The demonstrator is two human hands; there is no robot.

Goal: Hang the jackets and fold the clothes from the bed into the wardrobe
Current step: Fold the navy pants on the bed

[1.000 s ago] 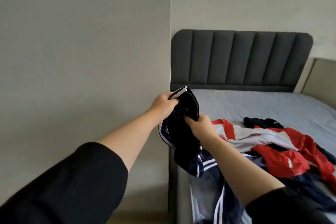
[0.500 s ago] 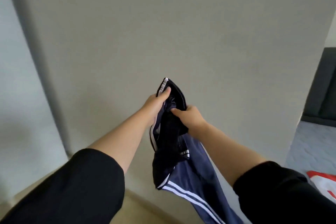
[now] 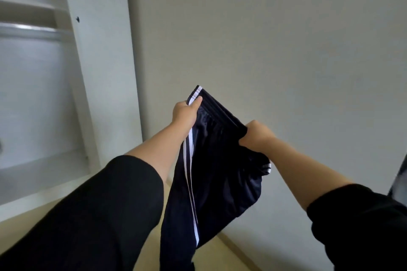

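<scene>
Since a second ago the person has turned from bed to wardrobe (image 3: 72, 116). Left hand (image 3: 185, 112) and right hand (image 3: 256, 135) grip the navy trousers (image 3: 215, 171) at the waistband, spread wider. Folding is judged imminent.

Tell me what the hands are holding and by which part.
Both hold the dark navy track pants with white side stripes by the waistband: the left hand grips the striped end, the right hand the other end.

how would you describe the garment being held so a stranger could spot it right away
Start at the white wardrobe on the left, then look right to the plain wall. In front of it, the left hand and right hand stretch a waistband: the navy track pants, hanging down, with white side stripes.
</scene>
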